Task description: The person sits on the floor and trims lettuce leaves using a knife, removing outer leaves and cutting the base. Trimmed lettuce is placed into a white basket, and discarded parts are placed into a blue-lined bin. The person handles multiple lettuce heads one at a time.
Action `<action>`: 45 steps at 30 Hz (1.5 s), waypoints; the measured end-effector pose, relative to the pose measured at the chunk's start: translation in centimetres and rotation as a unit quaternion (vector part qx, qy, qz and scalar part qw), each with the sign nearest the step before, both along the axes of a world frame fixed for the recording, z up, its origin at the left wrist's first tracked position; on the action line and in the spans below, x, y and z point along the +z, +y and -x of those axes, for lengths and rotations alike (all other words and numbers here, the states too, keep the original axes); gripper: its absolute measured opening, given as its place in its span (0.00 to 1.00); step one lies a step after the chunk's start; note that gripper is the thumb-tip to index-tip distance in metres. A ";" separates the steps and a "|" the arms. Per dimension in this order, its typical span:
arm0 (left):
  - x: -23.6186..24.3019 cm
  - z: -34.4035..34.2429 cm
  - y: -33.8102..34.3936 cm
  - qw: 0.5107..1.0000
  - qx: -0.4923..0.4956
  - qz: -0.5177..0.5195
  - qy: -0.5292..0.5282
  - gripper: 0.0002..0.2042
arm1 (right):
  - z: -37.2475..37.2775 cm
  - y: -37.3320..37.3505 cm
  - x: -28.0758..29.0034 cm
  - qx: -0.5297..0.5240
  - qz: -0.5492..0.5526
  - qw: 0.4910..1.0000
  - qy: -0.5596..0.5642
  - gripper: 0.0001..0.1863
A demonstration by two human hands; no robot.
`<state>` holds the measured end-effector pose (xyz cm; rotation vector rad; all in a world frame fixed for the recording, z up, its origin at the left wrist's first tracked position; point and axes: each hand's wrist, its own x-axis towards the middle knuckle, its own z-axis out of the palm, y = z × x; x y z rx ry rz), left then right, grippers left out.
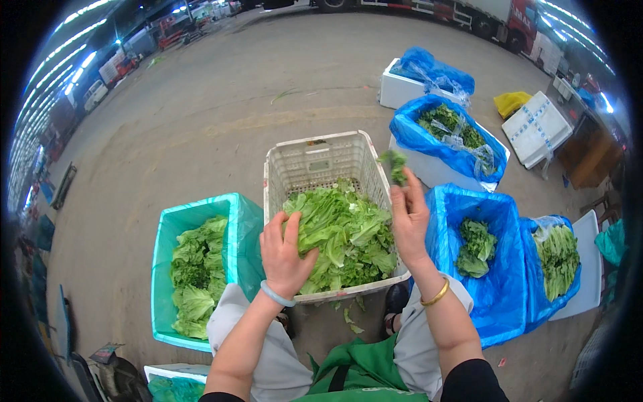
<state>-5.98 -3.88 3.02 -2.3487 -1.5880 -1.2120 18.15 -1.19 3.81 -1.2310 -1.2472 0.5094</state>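
Note:
My left hand (284, 258) rests with fingers apart on the left side of the pale-green lettuce (341, 238) piled in a white plastic crate (315, 151). My right hand (410, 218) is raised at the crate's right rim, its fingers closed on a small bunch of darker leafy greens (394, 164). A teal-lined box (234, 221) of lettuce stands left of the crate. Right of it, a blue-lined box (492, 301) holds some greens (475, 248), and beside that is another blue-lined box with longer leaves (556, 261).
Bagged foam boxes (422, 90) and a blue-bagged box of greens (445, 124) stand behind at right, near a yellow sack (509, 102), foam lids (536, 130) and a wooden cabinet (586, 161). Trucks (482, 20) line the back. Another box (174, 382) is at lower left.

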 end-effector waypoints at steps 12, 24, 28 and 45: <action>-1.2 0.0 0.1 0.937 0.005 -0.280 0.208 0.26 | 1.1 -2.5 -0.1 0.344 0.271 0.830 0.345 0.30; 0.9 -0.5 -0.4 0.968 -0.101 0.157 -0.170 0.27 | 1.0 -1.5 -2.1 0.190 0.095 0.908 0.362 0.27; -0.7 0.5 1.5 0.567 -0.243 0.530 -0.582 0.29 | 1.3 -1.9 -1.0 0.154 -0.087 0.984 -0.030 0.35; 4.3 4.9 2.2 0.740 -0.227 0.237 -0.587 0.35 | 1.1 -1.0 -3.9 0.042 0.000 0.971 -0.237 0.28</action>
